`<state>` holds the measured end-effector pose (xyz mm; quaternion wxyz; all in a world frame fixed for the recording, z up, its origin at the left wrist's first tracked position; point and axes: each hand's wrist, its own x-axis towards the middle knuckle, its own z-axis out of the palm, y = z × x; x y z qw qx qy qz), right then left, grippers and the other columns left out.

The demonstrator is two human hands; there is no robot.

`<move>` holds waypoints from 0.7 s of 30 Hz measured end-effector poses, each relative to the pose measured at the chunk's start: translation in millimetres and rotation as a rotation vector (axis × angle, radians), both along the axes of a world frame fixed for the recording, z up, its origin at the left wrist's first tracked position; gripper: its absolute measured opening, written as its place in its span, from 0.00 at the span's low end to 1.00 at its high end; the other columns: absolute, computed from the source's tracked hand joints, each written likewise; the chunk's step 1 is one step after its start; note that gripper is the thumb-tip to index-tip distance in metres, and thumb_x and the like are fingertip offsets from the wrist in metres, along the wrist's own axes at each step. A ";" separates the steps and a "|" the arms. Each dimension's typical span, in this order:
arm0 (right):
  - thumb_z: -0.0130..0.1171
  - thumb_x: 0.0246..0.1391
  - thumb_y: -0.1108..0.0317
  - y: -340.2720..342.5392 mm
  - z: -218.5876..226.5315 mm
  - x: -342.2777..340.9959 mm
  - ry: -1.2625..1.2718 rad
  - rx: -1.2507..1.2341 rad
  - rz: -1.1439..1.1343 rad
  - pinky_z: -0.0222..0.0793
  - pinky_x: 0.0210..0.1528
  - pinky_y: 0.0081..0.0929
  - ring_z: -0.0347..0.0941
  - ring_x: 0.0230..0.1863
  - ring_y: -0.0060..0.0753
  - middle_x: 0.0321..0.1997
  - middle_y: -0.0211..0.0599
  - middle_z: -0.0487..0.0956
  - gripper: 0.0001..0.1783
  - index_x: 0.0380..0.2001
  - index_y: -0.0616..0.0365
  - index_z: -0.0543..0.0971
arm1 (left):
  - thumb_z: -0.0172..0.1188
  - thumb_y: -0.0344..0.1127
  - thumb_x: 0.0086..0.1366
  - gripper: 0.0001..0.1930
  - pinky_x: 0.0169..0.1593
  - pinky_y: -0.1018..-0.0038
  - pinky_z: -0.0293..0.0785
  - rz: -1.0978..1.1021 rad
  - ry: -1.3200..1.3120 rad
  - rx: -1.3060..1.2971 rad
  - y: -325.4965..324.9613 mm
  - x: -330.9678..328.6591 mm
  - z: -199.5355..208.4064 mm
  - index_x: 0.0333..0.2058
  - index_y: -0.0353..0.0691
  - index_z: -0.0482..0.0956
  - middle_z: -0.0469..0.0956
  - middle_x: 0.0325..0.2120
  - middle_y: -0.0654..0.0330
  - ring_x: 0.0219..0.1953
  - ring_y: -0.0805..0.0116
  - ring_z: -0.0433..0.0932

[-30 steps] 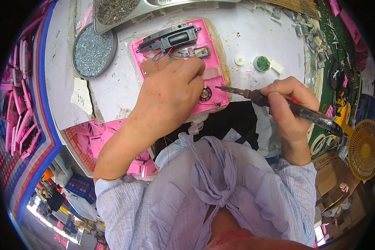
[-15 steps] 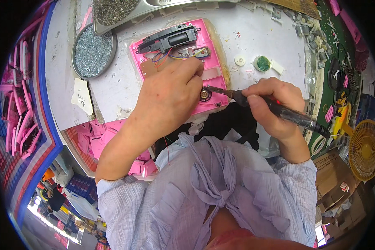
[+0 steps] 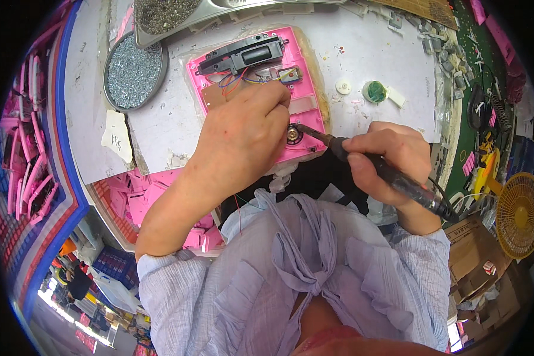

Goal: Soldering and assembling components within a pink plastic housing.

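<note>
A pink plastic casing lies with its inner side up, holding a long black plastic module, thin coloured wires, a brown board and a small round speaker. My left hand rests over the casing's left and middle part. Its fingers are closed in a pinch, and what they hold is hidden. My right hand grips a black-handled soldering iron like a pen. The iron's tip points left and reaches the speaker's upper edge; whether it touches cannot be made out.
A round dish of small screws stands at left, below a metal tray. Right of the casing lie a white disc and a small green-filled pot. Pink parts fill a box near my left forearm. A yellow fan stands far right.
The rear of the soldering iron has dipped toward me, with my right hand slightly lower, while its tip stays by the speaker. My left hand is almost unmoved.
</note>
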<state>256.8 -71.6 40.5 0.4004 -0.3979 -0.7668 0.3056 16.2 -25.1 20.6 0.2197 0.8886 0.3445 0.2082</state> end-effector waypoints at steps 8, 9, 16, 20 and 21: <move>0.68 0.47 0.78 -9.2 0.7 -4.5 -0.023 0.057 -0.005 0.59 0.16 0.27 0.66 0.14 0.29 0.18 0.34 0.75 0.11 0.36 0.66 0.80 | 0.67 0.24 0.49 0.10 0.38 0.64 0.79 0.019 -0.005 -0.025 -1.1 0.3 -0.1 0.30 0.36 0.75 0.77 0.37 0.57 0.38 0.56 0.80; 0.69 0.47 0.77 -11.9 -1.8 -7.3 -0.017 0.080 -0.022 0.59 0.16 0.27 0.67 0.14 0.29 0.18 0.34 0.75 0.11 0.36 0.66 0.80 | 0.68 0.23 0.47 0.12 0.38 0.64 0.79 0.027 -0.010 -0.037 -1.5 0.5 -0.2 0.29 0.37 0.74 0.77 0.38 0.57 0.38 0.55 0.80; 0.72 0.48 0.73 -16.5 2.3 -5.7 -0.038 0.112 -0.027 0.62 0.17 0.28 0.70 0.15 0.31 0.20 0.37 0.77 0.13 0.37 0.66 0.80 | 0.68 0.23 0.47 0.11 0.38 0.64 0.78 0.022 0.004 -0.035 -1.4 0.6 1.6 0.30 0.37 0.75 0.77 0.38 0.57 0.38 0.55 0.80; 0.76 0.39 0.78 -14.3 16.1 5.7 -0.019 0.107 -0.015 0.63 0.17 0.27 0.70 0.15 0.31 0.21 0.35 0.78 0.19 0.37 0.65 0.81 | 0.66 0.26 0.52 0.09 0.39 0.65 0.78 0.003 0.028 -0.023 -0.4 0.2 2.5 0.32 0.33 0.77 0.77 0.38 0.56 0.39 0.57 0.79; 0.76 0.38 0.79 -13.9 19.9 8.4 -0.019 0.094 -0.012 0.63 0.17 0.27 0.70 0.15 0.31 0.21 0.35 0.78 0.20 0.38 0.65 0.81 | 0.65 0.27 0.54 0.08 0.39 0.66 0.79 -0.008 0.037 -0.019 0.3 0.2 2.8 0.34 0.32 0.79 0.77 0.38 0.56 0.39 0.58 0.79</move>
